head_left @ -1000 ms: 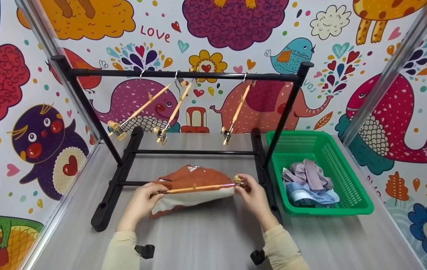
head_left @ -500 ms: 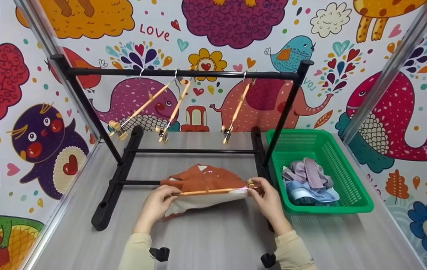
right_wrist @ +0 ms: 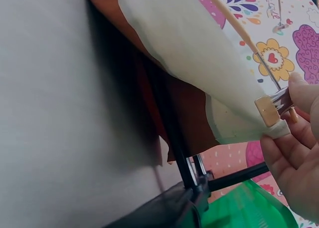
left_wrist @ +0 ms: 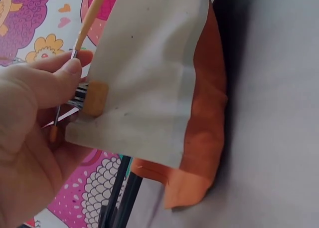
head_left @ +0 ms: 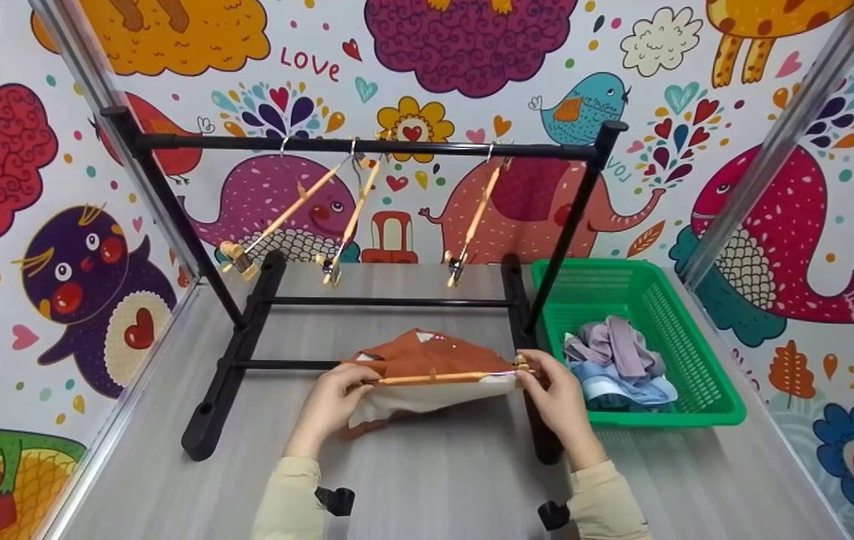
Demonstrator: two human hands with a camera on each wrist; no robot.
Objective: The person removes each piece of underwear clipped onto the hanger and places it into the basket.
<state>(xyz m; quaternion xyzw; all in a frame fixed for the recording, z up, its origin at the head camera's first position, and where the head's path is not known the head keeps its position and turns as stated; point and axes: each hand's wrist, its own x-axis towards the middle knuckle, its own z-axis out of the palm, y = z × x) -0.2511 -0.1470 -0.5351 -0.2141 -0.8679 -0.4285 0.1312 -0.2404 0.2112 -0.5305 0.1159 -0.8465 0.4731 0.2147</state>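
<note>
In the head view my left hand (head_left: pixel 329 409) and right hand (head_left: pixel 560 397) hold the two ends of a wooden clip hanger (head_left: pixel 427 377). An orange-brown garment (head_left: pixel 453 351) with a whitish inside hangs from it, low over the table. The left wrist view has my thumb and fingers pinching the metal rod beside a wooden clip (left_wrist: pixel 95 99), which bites the garment's pale edge. On the other side, my right thumb and fingers are at the second clip (right_wrist: pixel 268 111), with a corner of pale cloth at the fingertips.
A black clothes rack (head_left: pixel 427 148) stands behind the hands; three clip hangers hang on its top bar, one being a slanted hanger (head_left: pixel 480 214). To the right, a green basket (head_left: pixel 704 360) holds lilac and blue cloth (head_left: pixel 618 360). Patterned walls surround the table (head_left: pixel 427 480).
Both hands have moved to the right, carrying the hanger and the garment with them. The rack, its hangers and the basket stay where they were.
</note>
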